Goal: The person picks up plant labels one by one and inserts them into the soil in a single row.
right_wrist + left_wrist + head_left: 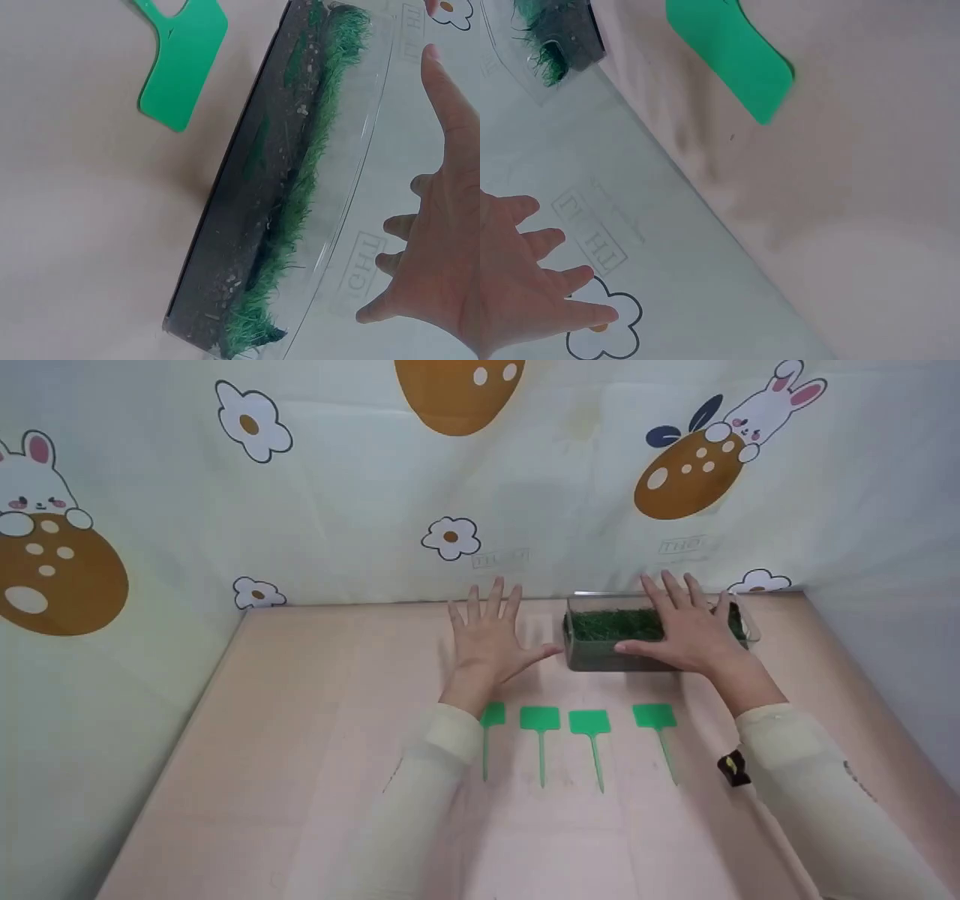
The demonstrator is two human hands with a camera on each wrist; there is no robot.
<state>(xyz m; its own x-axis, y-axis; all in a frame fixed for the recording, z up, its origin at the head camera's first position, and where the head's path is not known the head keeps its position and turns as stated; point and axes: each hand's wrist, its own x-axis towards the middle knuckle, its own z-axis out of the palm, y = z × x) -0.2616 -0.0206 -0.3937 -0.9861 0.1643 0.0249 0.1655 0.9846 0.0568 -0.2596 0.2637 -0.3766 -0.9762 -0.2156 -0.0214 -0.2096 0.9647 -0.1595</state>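
Both hands are raised with straight, spread fingers and hold nothing. My left hand (pixel 486 649) is left of a clear plastic box (pixel 626 658), its thumb pointing toward the box's left end. My right hand (pixel 694 634) is over the box's right part and hides some of it. Green grass-like tufts (pixel 611 625) fill the box; in the right wrist view a dark, soil-like layer (pixel 232 202) shows through its wall. Several flat green plant labels (pixel 540 718) with thin pointed stems lie in a row nearer me. The left sleeve partly covers the leftmost label (pixel 493 714).
The pale pink tabletop (pixel 300 735) meets a white patterned cloth (pixel 352 510) at the back, where the box stands close to it. Similar cloth rises at both sides. A small black object (pixel 733 769) with a yellow mark is beside the right sleeve (pixel 825 787).
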